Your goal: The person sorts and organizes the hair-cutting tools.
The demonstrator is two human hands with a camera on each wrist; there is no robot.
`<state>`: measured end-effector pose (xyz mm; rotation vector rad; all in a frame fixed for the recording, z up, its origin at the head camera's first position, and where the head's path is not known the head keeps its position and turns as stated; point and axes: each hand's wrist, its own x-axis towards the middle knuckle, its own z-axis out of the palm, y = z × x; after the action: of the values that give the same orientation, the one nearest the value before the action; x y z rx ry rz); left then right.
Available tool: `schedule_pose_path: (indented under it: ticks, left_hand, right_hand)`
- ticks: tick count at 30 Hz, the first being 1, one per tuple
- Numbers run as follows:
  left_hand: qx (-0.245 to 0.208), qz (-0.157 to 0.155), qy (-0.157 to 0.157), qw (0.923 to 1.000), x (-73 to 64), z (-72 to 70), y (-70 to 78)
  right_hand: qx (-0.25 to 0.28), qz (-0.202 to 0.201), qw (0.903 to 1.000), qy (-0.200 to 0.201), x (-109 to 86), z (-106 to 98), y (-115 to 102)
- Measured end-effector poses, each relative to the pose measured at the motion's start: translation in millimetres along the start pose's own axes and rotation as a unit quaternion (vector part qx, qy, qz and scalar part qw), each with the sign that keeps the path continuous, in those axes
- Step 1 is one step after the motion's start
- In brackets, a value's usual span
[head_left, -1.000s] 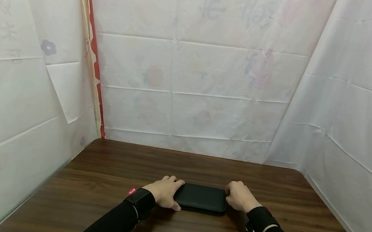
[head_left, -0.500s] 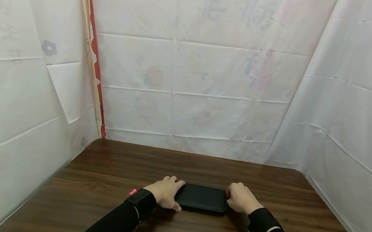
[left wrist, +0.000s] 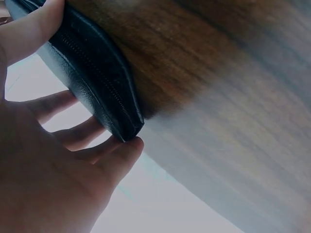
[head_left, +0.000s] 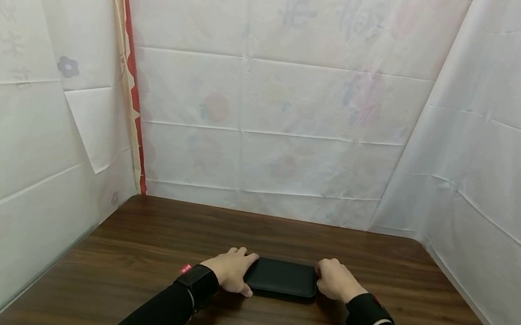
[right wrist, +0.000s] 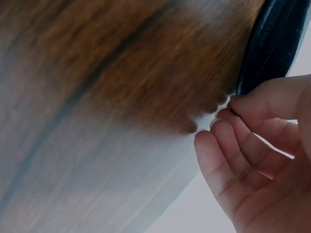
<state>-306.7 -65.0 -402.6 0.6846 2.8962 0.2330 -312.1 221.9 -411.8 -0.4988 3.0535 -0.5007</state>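
Note:
A black leather-look zip wallet (head_left: 281, 277) lies flat on the brown wood-grain table, its long side across my view. My left hand (head_left: 229, 269) grips the wallet's left end, thumb at the near edge and fingers spread along the far side. In the left wrist view the zipper (left wrist: 95, 70) runs along the wallet's edge between thumb and fingers. At the opposite end, my right hand (head_left: 337, 277) has thumb and index finger pinched together on the wallet's corner. A small dark bit shows between those fingertips in the right wrist view; I cannot tell whether it is the zipper pull.
The wooden table (head_left: 171, 228) extends around the wallet on all sides. White sheets with faint prints hang as a left wall (head_left: 17, 150), a back wall (head_left: 274, 98) and a right wall (head_left: 505, 163). Both wrists carry black straps (head_left: 197, 284).

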Motion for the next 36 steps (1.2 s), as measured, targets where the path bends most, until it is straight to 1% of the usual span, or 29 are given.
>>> schedule_pose_path:
  ticks: [4,12,19,26,36]
  left_hand:
    - [0.003,0.000,-0.002,1.0000,-1.0,0.0,2.1]
    - [0.001,0.003,0.000,1.0000,-2.3,0.2,4.4]
    - [0.000,0.002,0.004,1.0000,-2.6,-0.1,3.2]
    - [0.004,0.002,0.001,1.0000,-4.1,-0.5,1.6]
    - [0.006,0.001,0.001,1.0000,-3.4,0.0,1.1]
  right_hand:
    - [0.010,-0.007,0.9999,0.009,1.9,2.4,2.4]
    - [0.019,-0.003,0.9997,0.015,4.0,1.7,4.6]
    - [0.006,-0.012,0.9997,0.020,2.3,2.3,3.6]
    - [-0.005,-0.017,0.9997,0.017,0.9,2.5,2.6]
    - [-0.014,-0.030,0.9991,0.026,-2.4,2.8,2.4]
